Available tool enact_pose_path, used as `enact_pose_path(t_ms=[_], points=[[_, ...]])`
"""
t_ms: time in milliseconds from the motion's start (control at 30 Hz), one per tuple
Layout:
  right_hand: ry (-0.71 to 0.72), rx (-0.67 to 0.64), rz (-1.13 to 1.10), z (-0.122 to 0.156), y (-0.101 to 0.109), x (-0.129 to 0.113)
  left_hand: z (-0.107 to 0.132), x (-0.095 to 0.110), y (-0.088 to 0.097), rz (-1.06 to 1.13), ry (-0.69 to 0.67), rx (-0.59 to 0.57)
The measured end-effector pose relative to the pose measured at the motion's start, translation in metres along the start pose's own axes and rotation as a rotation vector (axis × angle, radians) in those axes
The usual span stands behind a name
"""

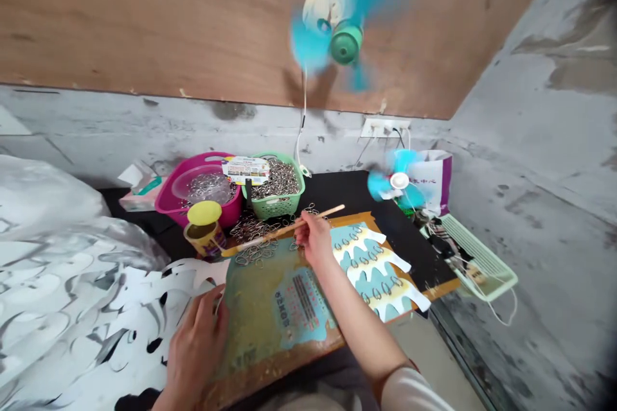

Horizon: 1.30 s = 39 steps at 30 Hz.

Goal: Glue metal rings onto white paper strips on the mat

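Observation:
My right hand (pixel 315 237) is closed around the wooden handle of a brush (pixel 284 229). The brush lies nearly level, its yellow-coated end pointing left beside a can (pixel 206 239) with a yellow lid tipped up. At the lower left, my left hand (pixel 196 337) has its fingers bent at the edge of a heap of white cut-out pieces (pixel 116 314), with a bit of white showing between thumb and fingers. Between the hands lies a worn, glue-stained board (pixel 250 314). Right of my right forearm, several white cut-outs (pixel 380 263) with metal rings and yellowish smears lie in rows.
Loose metal rings (pixel 255 250) lie behind the board. A pink basket (pixel 166 196) and a green basket (pixel 274 207) hold more metal pieces. A blue fan (pixel 346 43) spins overhead; a smaller fan (pixel 398 181) stands at the right, near a pale green tray (pixel 501 263).

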State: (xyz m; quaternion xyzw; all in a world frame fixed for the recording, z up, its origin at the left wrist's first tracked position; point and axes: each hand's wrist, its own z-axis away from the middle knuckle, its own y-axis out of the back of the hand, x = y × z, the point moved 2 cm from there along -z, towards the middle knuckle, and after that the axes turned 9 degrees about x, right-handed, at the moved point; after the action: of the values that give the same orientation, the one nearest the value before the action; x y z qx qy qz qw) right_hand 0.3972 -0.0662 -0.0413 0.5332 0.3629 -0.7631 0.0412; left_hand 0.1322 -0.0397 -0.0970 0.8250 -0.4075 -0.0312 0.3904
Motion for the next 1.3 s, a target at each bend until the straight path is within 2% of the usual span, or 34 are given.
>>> enact_pose_path(t_ms=[100,200,300,367,433,533,633,767,900,967,1000,1133,1200,1300], points=[[-0.039,0.034,-0.06,0.007,0.021,-0.005,-0.01,-0.001,0.01,0.0,0.222,0.136],[-0.063,0.068,-0.099,0.016,0.036,-0.006,-0.016,-0.003,0.022,-0.087,0.314,0.357],[-0.08,0.099,-0.124,0.024,0.044,-0.007,-0.011,-0.002,0.025,-0.096,0.205,0.515],[-0.084,0.116,-0.144,0.029,0.048,-0.007,-0.001,0.002,0.021,-0.051,0.06,0.544],[-0.078,0.121,-0.159,0.032,0.051,-0.006,0.013,0.008,0.013,0.019,-0.1,0.472],[-0.062,0.113,-0.152,0.036,0.057,-0.006,0.034,0.023,0.0,0.136,-0.31,0.182],[-0.045,0.102,-0.124,0.039,0.065,-0.007,0.054,0.039,-0.01,0.272,-0.451,-0.09],[-0.022,0.075,-0.028,0.045,0.081,-0.01,0.066,0.053,-0.008,0.393,-0.511,-0.257],[0.018,0.06,0.084,0.05,0.1,-0.009,0.06,0.054,0.004,0.518,-0.46,-0.479],[0.062,0.067,0.141,0.051,0.106,-0.006,0.052,0.049,0.007,0.559,-0.397,-0.524],[0.085,0.066,0.18,0.051,0.107,-0.005,0.047,0.045,0.006,0.536,-0.342,-0.51],[0.167,-0.063,0.41,0.052,0.093,0.004,0.027,0.025,-0.011,0.246,-0.1,-0.393],[0.181,-0.15,0.49,0.054,0.079,0.008,0.021,0.017,-0.022,0.169,-0.074,-0.404],[0.183,-0.192,0.53,0.057,0.06,0.013,0.019,0.007,-0.035,0.159,-0.099,-0.452]])
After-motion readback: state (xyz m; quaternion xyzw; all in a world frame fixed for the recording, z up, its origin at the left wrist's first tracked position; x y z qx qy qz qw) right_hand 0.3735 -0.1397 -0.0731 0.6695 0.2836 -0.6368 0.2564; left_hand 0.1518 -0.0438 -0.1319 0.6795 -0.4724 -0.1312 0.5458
